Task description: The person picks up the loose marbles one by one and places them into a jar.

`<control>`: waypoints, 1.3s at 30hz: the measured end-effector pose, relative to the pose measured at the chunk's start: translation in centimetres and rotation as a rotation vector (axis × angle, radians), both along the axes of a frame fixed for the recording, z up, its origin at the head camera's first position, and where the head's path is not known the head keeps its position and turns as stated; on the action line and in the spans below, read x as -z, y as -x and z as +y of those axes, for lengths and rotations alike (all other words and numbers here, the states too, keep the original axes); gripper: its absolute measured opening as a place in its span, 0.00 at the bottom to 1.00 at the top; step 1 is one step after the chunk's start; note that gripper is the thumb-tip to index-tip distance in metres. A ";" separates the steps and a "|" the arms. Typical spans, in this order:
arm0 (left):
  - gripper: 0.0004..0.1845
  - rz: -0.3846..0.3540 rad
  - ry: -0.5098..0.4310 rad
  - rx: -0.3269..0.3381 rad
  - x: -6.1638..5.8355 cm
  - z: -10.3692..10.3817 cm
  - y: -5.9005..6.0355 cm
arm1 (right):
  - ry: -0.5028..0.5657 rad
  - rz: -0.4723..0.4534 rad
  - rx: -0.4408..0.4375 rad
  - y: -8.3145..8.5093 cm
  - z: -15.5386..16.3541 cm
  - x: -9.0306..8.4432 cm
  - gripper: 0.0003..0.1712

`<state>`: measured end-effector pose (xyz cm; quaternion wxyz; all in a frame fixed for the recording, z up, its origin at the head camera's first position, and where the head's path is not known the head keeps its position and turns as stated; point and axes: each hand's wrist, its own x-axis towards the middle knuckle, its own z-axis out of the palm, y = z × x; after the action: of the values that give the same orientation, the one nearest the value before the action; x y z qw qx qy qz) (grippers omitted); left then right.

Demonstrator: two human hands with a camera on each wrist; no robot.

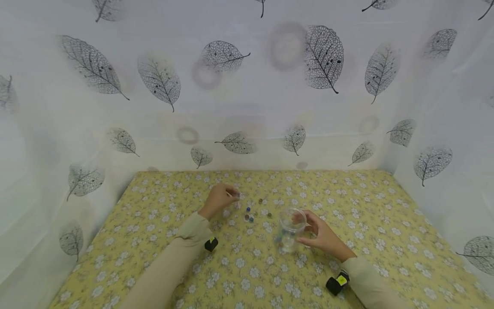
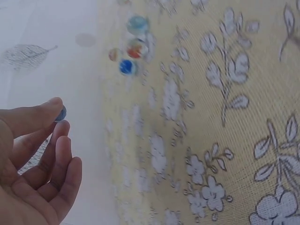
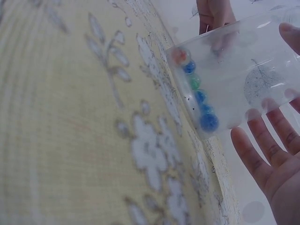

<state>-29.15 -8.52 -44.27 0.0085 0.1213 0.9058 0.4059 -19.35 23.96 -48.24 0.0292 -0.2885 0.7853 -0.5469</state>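
Left hand raised just above the yellow floral tablecloth, thumb and forefinger pinching a small blue marble; the other fingers hang loosely curled, seen in the left wrist view. Loose marbles lie on the cloth between the two hands, just right of the left hand; the left wrist view shows four of them close together: pale blue, orange-red, blue and a small one at the cloth edge. Right hand holds a clear plastic cup standing on the cloth, thumb on the far side of the wall, fingers wrapped round the near side, fairly straight. Cup bottom holds a row of marbles in cup: red at one end, blues and a green. Cup sits near centre of the cloth, just right of the loose marbles. Beige sleeves on both arms, black wrist cameras strapped on. White curtain with grey leaf print surrounds the table on three sides.
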 end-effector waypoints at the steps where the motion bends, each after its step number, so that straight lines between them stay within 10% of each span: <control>1: 0.06 0.002 0.001 -0.001 -0.3 0.0 -0.3 | 0.000 0.002 -0.002 0.0 0.0 0.0 0.35; 21: 0.08 0.076 -0.145 0.086 -4.9 1.8 -5.7 | 0.008 0.008 -0.009 0.2 0.1 -0.2 0.36; 39: 0.07 0.091 -0.173 0.232 -5.1 6.0 -8.3 | -0.001 -0.003 -0.003 0.0 0.0 -0.2 0.34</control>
<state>-20.84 -2.47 -39.13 0.0039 0.2436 0.8469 0.4726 -19.35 23.96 -48.04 0.0313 -0.2891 0.7851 -0.5469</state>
